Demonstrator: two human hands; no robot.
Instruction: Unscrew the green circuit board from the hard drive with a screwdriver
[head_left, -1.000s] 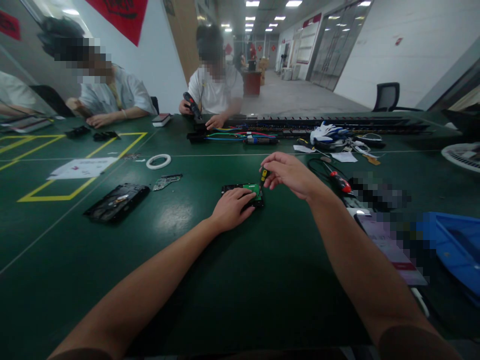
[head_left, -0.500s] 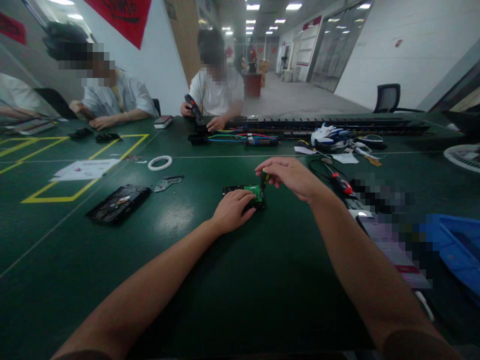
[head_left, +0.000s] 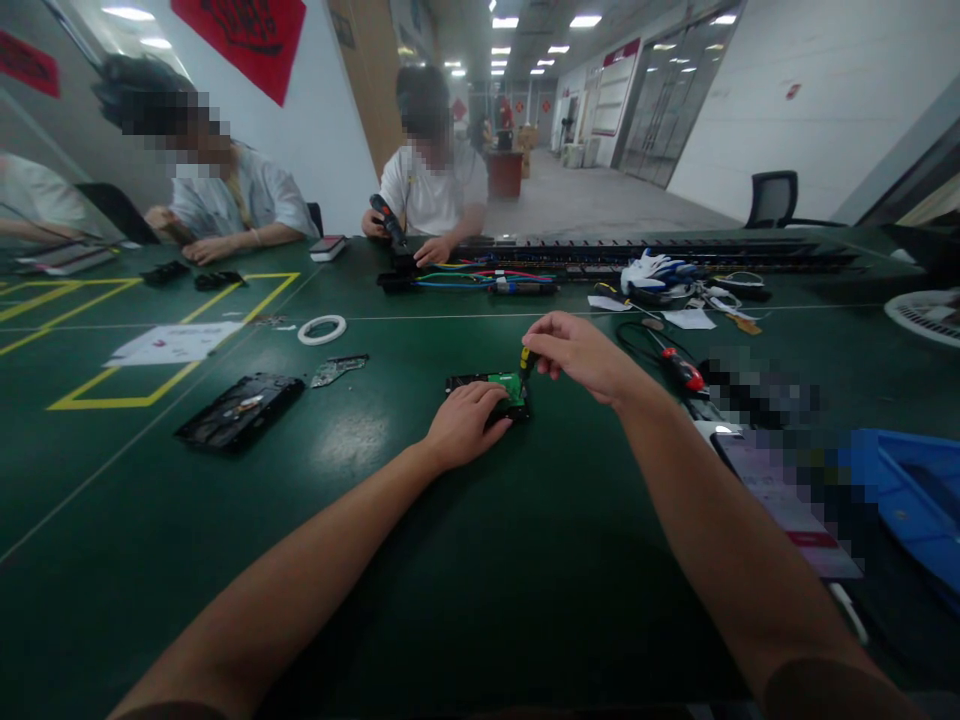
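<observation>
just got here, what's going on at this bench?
A person's left hand rests on a small black-and-green unit. The right hand holds a yellow-and-black screwdriver, pointed down at the unit's right end; tip contact is too small to make out. Off to the left lie a black casing and a loose circuit board. Across the table, a co-worker's hand holds a power tool.

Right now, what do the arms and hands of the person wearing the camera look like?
The left hand and right hand are bare, as are both forearms. I see no ring, watch or bracelet. Dark sleeves just show at the picture's bottom edge.
</observation>
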